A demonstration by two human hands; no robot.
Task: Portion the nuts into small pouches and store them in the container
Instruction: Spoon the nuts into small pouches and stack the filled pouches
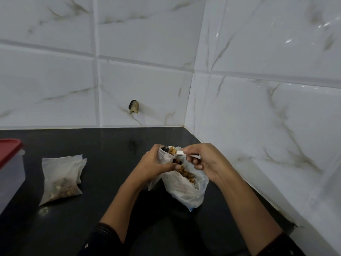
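**Nearly in: spoon of nuts at the pouch mouth**

The nuts (172, 149) sat heaped in the bowl of a white spoon (181, 153), right at the open mouth of a small clear pouch (164, 156). The spoon's long axis ran roughly level, with the bowl at its left end and the handle leading right. The pouch therefore lay directly to the left of the grip that carried the load.

The right hand (204, 159) pinched the handle between thumb and fingertips. The left hand (153, 165) was curled round the pouch, its grip holding the mouth open and turned up toward the bowl. The two hands were close together, with only the spoon between them. The right hand seemed to be the one that had to act, since a short tilt of the bowl leftward and down would probably tip the nuts in. The left hand only needed to keep the opening wide.

Just beneath both hands stood the big bag (186, 191) of nuts, open on the bench (92, 145), so any spill would likely fall back into it.

Well to the left lay filled pouches (60, 179), flat on the bench. Beyond them, at the frame's edge, was the container (11, 172) with its red lid (9, 150) on. The left hand was nearer to it.
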